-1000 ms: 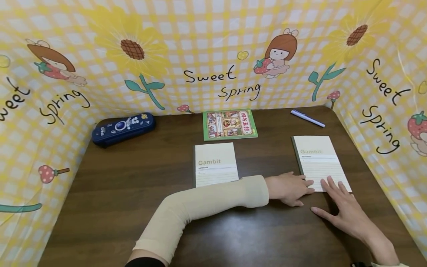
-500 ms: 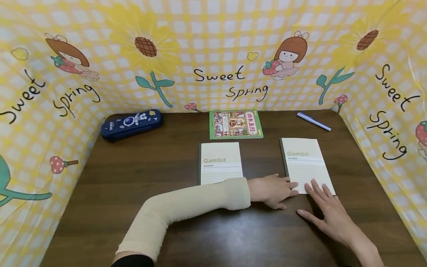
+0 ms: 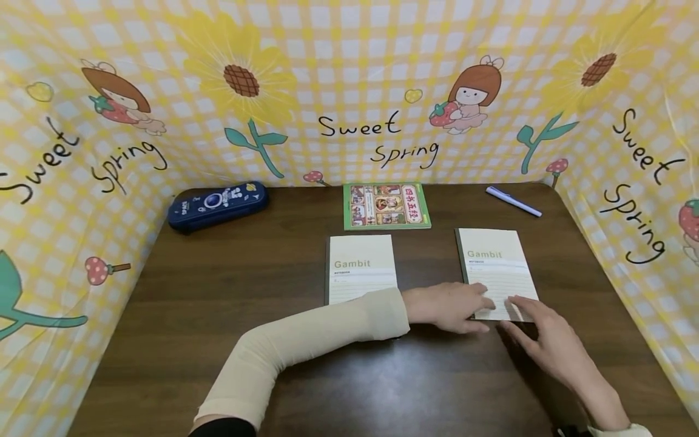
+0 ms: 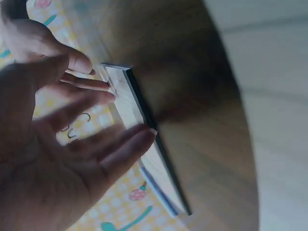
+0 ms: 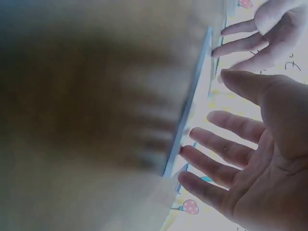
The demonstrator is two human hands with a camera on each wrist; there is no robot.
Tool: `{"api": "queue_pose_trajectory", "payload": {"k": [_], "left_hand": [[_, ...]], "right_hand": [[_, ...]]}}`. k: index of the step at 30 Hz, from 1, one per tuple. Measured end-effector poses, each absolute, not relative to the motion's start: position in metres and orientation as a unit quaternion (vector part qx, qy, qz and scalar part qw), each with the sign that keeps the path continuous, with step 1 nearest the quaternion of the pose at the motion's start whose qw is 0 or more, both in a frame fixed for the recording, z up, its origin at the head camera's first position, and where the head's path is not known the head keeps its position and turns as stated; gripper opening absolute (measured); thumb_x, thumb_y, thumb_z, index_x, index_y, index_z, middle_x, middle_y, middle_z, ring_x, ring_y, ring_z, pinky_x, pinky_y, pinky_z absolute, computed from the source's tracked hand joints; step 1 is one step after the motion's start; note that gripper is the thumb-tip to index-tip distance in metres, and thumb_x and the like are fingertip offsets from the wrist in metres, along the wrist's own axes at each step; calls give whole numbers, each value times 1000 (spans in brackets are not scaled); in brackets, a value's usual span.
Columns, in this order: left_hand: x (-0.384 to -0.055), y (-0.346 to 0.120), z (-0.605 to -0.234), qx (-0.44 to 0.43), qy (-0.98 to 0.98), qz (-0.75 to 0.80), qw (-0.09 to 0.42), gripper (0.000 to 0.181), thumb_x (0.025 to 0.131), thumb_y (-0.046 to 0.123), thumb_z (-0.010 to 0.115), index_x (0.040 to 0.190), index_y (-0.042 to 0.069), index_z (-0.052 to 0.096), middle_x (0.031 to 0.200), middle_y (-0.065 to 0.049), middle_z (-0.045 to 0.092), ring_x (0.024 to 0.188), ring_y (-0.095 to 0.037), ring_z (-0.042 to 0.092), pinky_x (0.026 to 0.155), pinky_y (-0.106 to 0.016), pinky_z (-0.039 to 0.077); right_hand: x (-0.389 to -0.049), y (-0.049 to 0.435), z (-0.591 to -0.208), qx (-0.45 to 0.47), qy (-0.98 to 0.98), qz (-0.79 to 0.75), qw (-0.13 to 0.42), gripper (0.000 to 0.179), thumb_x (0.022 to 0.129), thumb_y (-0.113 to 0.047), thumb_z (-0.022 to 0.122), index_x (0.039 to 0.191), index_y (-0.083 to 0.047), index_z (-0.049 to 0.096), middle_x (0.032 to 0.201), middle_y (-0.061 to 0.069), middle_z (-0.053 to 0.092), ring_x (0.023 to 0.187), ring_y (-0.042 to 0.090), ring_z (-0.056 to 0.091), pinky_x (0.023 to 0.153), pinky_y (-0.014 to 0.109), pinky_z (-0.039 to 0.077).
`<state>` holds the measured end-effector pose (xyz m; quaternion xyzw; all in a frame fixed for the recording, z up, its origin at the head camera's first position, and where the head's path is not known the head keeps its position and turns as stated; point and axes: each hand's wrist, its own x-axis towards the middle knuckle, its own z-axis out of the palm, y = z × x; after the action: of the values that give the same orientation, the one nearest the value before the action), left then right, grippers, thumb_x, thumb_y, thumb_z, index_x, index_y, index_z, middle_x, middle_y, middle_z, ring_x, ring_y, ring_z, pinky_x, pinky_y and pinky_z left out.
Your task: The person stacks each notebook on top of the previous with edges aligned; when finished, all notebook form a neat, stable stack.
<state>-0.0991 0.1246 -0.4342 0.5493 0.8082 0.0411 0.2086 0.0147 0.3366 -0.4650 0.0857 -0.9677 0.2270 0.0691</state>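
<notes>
A cream notebook marked "Gambit" lies flat on the right half of the table. My left hand is at its lower left, fingers loosely spread over the cover. At the lower right corner is my right hand, its thumb in front of the near edge and its fingertips over the page end. Both wrist views show the fingers extended rather than curled, with the notebook's edge beyond them. Another cream notebook lies farther left, its lower end hidden behind the left sleeve.
A green-bordered picture book lies at the back middle of the brown table. At the back left is a navy pencil case, and at the back right a light purple pen. A yellow checked cloth encloses the sides.
The right-hand notebook has slid left, nearer the other notebook, with both hands moving along. In the last half second, the right fingers have drawn in toward the notebook's near edge. The view has shifted slightly.
</notes>
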Motion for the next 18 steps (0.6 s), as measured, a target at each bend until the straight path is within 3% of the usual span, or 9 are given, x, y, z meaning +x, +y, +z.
{"api": "queue_pose_trajectory", "payload": {"k": [5, 8, 11, 14, 18], "left_hand": [[-106, 130, -441, 449, 858, 151, 200, 62, 105, 50, 55, 158, 19, 46, 156, -6, 52, 141, -18, 54, 114, -29, 48], [-108, 130, -440, 374, 878, 214, 209, 65, 104, 51, 57, 158, 15, 46, 149, -6, 60, 137, -18, 58, 109, -29, 51], [-110, 130, -438, 293, 881, 281, 241, 71, 102, 53, 58, 159, 15, 42, 153, -5, 58, 140, -20, 57, 110, -31, 50], [-111, 130, -437, 216, 861, 370, 274, 76, 101, 52, 62, 161, 15, 36, 154, -5, 56, 140, -21, 57, 110, -34, 50], [-109, 132, -437, 118, 793, 515, 303, 72, 99, 40, 70, 157, 13, 36, 144, -10, 58, 121, -17, 61, 100, -31, 49]], "right_hand": [[4, 348, -461, 51, -965, 245, 79, 49, 95, -19, 78, 134, 6, 62, 123, 32, 67, 101, 48, 69, 76, 60, 56], [-4, 352, -459, 10, -959, 276, 67, 53, 99, -23, 74, 139, 8, 58, 126, 35, 66, 105, 50, 69, 78, 55, 59], [-12, 357, -458, -41, -951, 305, 43, 61, 102, -30, 68, 145, 10, 51, 134, 38, 61, 114, 54, 66, 77, 37, 63], [-18, 358, -458, -81, -944, 318, 21, 66, 104, -35, 64, 149, 10, 45, 142, 39, 55, 120, 55, 62, 71, 16, 55], [-24, 357, -458, -121, -934, 336, -1, 72, 105, -38, 61, 154, 10, 39, 146, 40, 51, 126, 56, 58, 71, 10, 45]]}}
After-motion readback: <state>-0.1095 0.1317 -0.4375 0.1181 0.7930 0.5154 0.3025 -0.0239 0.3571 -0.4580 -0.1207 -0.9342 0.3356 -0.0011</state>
